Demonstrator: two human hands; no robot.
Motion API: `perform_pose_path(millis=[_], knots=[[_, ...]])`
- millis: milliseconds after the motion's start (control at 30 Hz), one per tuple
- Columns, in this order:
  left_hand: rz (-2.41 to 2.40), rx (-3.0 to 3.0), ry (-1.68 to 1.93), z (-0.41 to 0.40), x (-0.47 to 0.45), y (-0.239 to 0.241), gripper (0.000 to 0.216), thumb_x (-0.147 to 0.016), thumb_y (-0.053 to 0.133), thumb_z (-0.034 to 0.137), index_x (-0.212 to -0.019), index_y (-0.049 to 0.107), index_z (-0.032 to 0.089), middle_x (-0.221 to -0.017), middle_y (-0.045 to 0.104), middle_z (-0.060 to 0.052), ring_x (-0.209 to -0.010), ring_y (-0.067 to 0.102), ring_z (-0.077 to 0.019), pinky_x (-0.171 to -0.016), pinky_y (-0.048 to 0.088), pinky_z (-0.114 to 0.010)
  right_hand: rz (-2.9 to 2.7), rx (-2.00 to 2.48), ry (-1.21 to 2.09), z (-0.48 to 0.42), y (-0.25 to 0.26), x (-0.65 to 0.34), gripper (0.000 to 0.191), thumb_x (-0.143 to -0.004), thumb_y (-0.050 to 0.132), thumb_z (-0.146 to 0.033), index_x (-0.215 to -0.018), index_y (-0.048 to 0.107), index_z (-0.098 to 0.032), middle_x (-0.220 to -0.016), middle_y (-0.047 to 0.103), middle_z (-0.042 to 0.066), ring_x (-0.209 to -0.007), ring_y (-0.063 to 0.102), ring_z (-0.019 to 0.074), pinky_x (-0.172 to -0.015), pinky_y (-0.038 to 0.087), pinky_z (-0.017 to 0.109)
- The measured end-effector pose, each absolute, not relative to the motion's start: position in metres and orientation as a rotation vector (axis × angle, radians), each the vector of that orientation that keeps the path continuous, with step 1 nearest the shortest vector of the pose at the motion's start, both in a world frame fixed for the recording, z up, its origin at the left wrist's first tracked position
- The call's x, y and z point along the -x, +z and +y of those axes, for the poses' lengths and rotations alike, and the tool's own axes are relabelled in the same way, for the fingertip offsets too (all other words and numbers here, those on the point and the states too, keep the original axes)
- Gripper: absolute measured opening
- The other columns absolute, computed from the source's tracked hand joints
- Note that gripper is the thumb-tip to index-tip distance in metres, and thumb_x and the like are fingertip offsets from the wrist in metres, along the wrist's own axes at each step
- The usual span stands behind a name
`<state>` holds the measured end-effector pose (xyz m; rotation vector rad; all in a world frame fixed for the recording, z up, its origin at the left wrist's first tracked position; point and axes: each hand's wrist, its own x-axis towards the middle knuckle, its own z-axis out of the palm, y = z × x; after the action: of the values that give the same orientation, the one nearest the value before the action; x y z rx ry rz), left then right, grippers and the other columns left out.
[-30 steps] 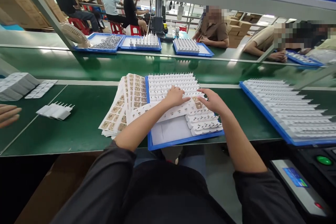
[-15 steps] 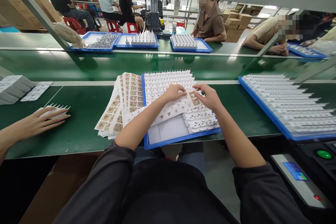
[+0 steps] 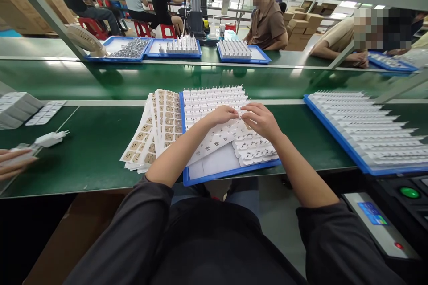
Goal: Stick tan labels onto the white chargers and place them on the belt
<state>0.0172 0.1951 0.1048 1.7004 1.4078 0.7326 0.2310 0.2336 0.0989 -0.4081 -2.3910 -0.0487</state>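
Note:
My left hand (image 3: 223,115) is closed, its thumb and fingertips pinching a white sticker sheet (image 3: 214,141) with tan patches near its right end. The sheet slants over a blue tray (image 3: 230,173). Beside it my right hand (image 3: 261,120) has its fingers bent together in a pinch, fingertips almost meeting those of the left; what they hold is too small to make out. Rows of white plug-like parts (image 3: 214,98) with upright pins fill the back of the tray, and more white pieces (image 3: 256,151) lie at its front right.
Fanned sticker sheets (image 3: 169,116) lie left of the tray. A co-worker's hand (image 3: 15,162) is at the far left by a white plug part (image 3: 51,139). Another full blue tray (image 3: 337,142) stands right, above a device with a screen (image 3: 372,213). People sit across the belt.
My right hand has moved left and turned inward, closing up to my left hand and covering most of the sheet's tan patches. The co-worker's hand has drawn back to the left.

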Motion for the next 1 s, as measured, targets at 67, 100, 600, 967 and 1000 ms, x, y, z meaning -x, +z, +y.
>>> perform_pose_path(millis=[67,100,600,967,1000], knots=[[1.457,-1.725,0.731,0.195,-0.018,0.103,0.027,-0.087,0.057,0.037,-0.089,0.076,0.018,-0.098,0.074,-0.005,-0.097,0.064,-0.0229,-0.094,0.051,-0.037,-2.379,0.406,0.01,0.233,0.098,-0.234,0.012,-0.096,0.064,-0.023,-0.087,0.073,-0.026,-0.118,0.076,0.008,-0.114,0.066,0.0287,-0.098,0.055,0.05],[1.489,-1.739,0.731,0.196,-0.018,0.102,0.028,-0.088,0.057,0.037,-0.09,0.076,0.018,-0.1,0.075,-0.006,-0.101,0.064,-0.024,-0.096,0.05,-0.038,-2.365,0.412,0.056,0.232,0.098,-0.238,0.011,-0.095,0.065,-0.023,-0.087,0.073,-0.026,-0.12,0.075,0.008,-0.116,0.065,0.0292,-0.1,0.054,0.051],[1.18,-2.848,0.612,0.113,-0.045,0.079,0.055,-0.103,0.046,0.043,-0.154,0.046,0.023,-0.162,0.046,-0.01,-0.151,0.035,-0.0337,-0.122,0.027,-0.051,-1.744,0.694,0.676,0.174,0.101,-0.287,0.006,-0.087,0.077,-0.028,-0.091,0.073,-0.026,-0.102,0.067,0.006,-0.1,0.065,0.0227,-0.085,0.056,0.037],[1.218,-3.012,0.565,0.077,-0.043,0.041,0.05,-0.104,0.03,0.01,-0.151,0.044,0.013,-0.155,0.053,-0.018,-0.119,0.065,-0.0247,-0.1,0.043,-0.038,-1.644,0.802,0.698,0.112,0.079,-0.291,0.005,-0.087,0.076,-0.028,-0.089,0.071,-0.027,-0.099,0.068,0.007,-0.099,0.067,0.0266,-0.088,0.055,0.045],[1.272,-3.005,0.564,0.077,-0.044,0.041,0.047,-0.104,0.031,0.01,-0.147,0.048,0.013,-0.147,0.06,-0.018,-0.112,0.067,-0.0246,-0.094,0.044,-0.038,-1.637,0.809,0.697,0.107,0.077,-0.289,0.005,-0.087,0.075,-0.029,-0.089,0.071,-0.027,-0.098,0.069,0.007,-0.098,0.067,0.027,-0.087,0.055,0.046]])
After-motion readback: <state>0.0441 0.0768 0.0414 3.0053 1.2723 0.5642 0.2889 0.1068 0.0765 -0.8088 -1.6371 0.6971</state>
